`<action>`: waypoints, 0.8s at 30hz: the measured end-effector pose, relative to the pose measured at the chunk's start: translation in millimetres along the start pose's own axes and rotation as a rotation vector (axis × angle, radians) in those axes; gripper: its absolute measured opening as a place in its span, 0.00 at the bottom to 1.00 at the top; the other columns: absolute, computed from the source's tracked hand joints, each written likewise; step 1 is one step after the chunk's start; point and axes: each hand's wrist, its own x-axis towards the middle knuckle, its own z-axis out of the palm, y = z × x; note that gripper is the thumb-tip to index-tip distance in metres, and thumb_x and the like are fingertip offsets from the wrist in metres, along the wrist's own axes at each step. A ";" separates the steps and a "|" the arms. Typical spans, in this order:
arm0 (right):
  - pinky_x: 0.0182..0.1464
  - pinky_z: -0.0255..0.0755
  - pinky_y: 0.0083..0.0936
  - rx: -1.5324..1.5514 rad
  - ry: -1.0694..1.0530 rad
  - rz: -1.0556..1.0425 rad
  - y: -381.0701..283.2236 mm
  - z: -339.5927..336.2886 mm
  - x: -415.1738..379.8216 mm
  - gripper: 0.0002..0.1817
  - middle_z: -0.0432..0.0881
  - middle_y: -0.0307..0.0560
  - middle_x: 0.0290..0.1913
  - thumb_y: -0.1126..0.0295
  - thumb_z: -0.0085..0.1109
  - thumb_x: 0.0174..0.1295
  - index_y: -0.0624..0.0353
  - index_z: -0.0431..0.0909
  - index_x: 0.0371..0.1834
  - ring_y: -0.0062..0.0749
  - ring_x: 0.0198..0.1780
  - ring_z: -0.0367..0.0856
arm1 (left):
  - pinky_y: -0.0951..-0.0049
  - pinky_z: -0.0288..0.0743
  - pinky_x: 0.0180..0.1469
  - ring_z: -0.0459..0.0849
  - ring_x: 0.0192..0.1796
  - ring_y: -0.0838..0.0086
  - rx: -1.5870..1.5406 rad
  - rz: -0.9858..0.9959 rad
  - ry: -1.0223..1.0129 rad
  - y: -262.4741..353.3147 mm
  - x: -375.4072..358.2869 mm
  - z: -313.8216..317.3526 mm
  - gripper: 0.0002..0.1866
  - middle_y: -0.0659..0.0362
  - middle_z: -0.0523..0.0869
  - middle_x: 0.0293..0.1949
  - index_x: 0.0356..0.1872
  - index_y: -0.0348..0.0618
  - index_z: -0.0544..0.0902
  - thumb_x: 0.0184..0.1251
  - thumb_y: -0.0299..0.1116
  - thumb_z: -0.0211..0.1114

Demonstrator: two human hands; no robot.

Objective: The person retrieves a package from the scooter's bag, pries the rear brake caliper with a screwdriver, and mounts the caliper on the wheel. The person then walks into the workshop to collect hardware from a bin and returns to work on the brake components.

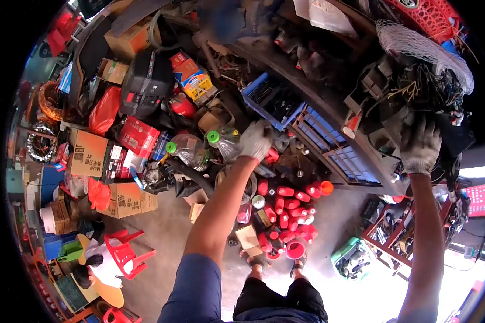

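My left hand (255, 142), in a pale work glove, is beside a clear plastic jug with a green cap (224, 141). Its fingers look curled; what they hold, if anything, is hidden. A second green-capped jug (187, 149) stands farther left. On the right, my right hand (421, 146), also gloved, lies over dark clutter at the bench end. Those fingers are stretched out and somewhat apart, near a black cloth-like item (456, 134). Between the hands, a blue crate (272, 102) holds dark parts I cannot make out.
Several red bottles (291, 207) and a red bucket (295, 248) stand on the floor by my feet. Cardboard boxes (88, 153) and a black case (146, 83) are piled left. A person (103, 264) sits on a red chair (128, 253). A green tray (353, 258) lies right.
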 end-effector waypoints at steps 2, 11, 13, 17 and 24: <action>0.55 0.65 0.48 -0.004 0.043 -0.015 0.2 1.6 -1.4 0.31 0.71 0.66 0.56 0.53 0.47 0.60 0.64 0.65 0.61 0.61 0.54 0.69 | 0.59 0.75 0.45 0.81 0.40 0.53 0.019 0.051 -0.078 2.9 31.3 20.5 0.13 0.49 0.82 0.38 0.44 0.48 0.79 0.58 0.36 0.59; 0.56 0.64 0.48 0.099 0.061 -0.016 -2.1 -4.3 3.5 0.29 0.69 0.64 0.57 0.54 0.52 0.57 0.63 0.68 0.58 0.60 0.56 0.68 | 0.68 0.75 0.52 0.78 0.54 0.63 0.387 0.159 -0.402 2.3 108.6 87.5 0.23 0.55 0.81 0.52 0.58 0.51 0.74 0.58 0.31 0.57; 0.56 0.64 0.49 0.114 0.068 -0.020 -2.6 -5.2 3.8 0.29 0.70 0.63 0.57 0.55 0.52 0.57 0.63 0.68 0.58 0.60 0.55 0.69 | 0.69 0.75 0.53 0.78 0.55 0.65 0.390 0.101 -0.455 8.3 113.7 91.1 0.20 0.57 0.80 0.54 0.55 0.48 0.77 0.60 0.31 0.55; 0.55 0.64 0.49 0.104 0.066 -0.017 -2.0 -2.4 4.0 0.28 0.70 0.62 0.55 0.56 0.53 0.57 0.62 0.68 0.57 0.59 0.54 0.69 | 0.67 0.74 0.53 0.78 0.55 0.65 0.505 0.134 -0.617 20.2 122.1 83.7 0.17 0.56 0.80 0.54 0.50 0.50 0.80 0.60 0.30 0.54; 0.54 0.65 0.48 0.062 0.126 -0.058 -1.7 3.4 0.7 0.28 0.69 0.63 0.56 0.54 0.47 0.61 0.63 0.66 0.59 0.61 0.54 0.69 | 0.64 0.74 0.54 0.78 0.56 0.61 0.452 0.168 -0.595 21.2 122.1 77.2 0.15 0.53 0.81 0.51 0.48 0.47 0.78 0.59 0.30 0.53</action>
